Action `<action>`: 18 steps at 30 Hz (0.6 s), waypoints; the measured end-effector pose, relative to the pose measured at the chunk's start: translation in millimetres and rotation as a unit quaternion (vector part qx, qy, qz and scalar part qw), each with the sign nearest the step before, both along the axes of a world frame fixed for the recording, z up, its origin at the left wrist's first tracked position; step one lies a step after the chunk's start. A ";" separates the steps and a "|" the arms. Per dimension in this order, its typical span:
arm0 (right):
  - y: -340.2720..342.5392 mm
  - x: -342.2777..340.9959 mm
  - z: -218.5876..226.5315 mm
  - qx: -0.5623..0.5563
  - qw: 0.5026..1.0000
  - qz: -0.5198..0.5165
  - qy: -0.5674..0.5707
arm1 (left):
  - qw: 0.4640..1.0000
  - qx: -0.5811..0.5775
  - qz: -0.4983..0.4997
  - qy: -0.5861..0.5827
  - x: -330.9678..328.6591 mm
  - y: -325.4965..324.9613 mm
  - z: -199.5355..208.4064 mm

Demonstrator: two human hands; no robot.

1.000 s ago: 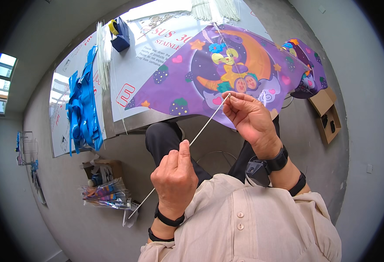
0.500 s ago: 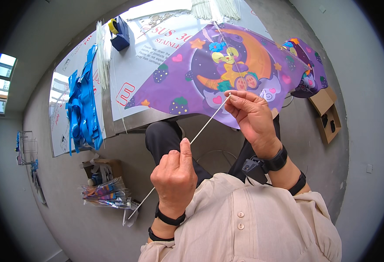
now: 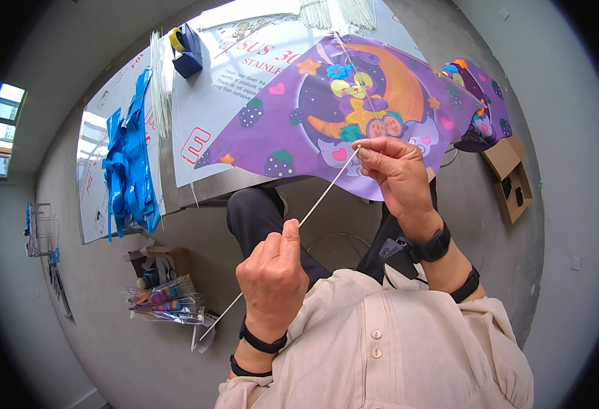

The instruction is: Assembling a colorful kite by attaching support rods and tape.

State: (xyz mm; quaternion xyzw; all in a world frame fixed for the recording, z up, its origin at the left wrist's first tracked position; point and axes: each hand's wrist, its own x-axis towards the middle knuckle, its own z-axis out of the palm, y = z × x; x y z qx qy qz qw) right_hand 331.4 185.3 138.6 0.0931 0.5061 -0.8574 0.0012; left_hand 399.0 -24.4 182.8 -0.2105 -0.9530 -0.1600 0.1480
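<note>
A thin white rod (image 3: 327, 189) runs slantwise between my hands, over my lap. My left hand (image 3: 272, 273) is closed around its middle, and the lower part sticks out behind the fist toward the lower left. My right hand (image 3: 396, 172) pinches the upper end between thumb and fingertips. Just beyond that hand, a purple kite sheet (image 3: 282, 140) printed with a cartoon animal on an orange moon lies over the table and hangs past its near edge. A thin string or line crosses the printed sheet.
Blue strips (image 3: 132, 163) lie on the table's left beside a bundle of thin white rods (image 3: 159, 95). A blue tape dispenser (image 3: 187, 54) stands farther back. More printed sheet (image 3: 493, 102) hangs at the right, above an open cardboard box (image 3: 507, 180). Plastic-wrapped packs (image 3: 165, 302) sit at lower left.
My right hand has shifted slightly to the right and down, still pinching the rod's end. My left hand has barely moved and keeps its hold.
</note>
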 end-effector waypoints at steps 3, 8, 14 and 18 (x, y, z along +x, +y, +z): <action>6.4 -1.4 1.2 0.056 0.998 0.019 0.011 | 0.998 -0.026 0.006 0.057 -3.0 -0.4 2.7; 9.0 -3.4 1.0 0.098 0.994 0.039 0.004 | 0.996 0.016 0.012 0.092 -4.8 1.1 -1.2; 13.0 -5.6 0.3 0.081 0.991 0.107 0.018 | 0.988 0.146 -0.004 -0.039 -1.9 -2.5 -17.7; 16.7 -6.8 -6.2 -0.001 0.986 0.162 -0.037 | 0.991 0.118 0.006 -0.066 1.0 -3.4 -15.0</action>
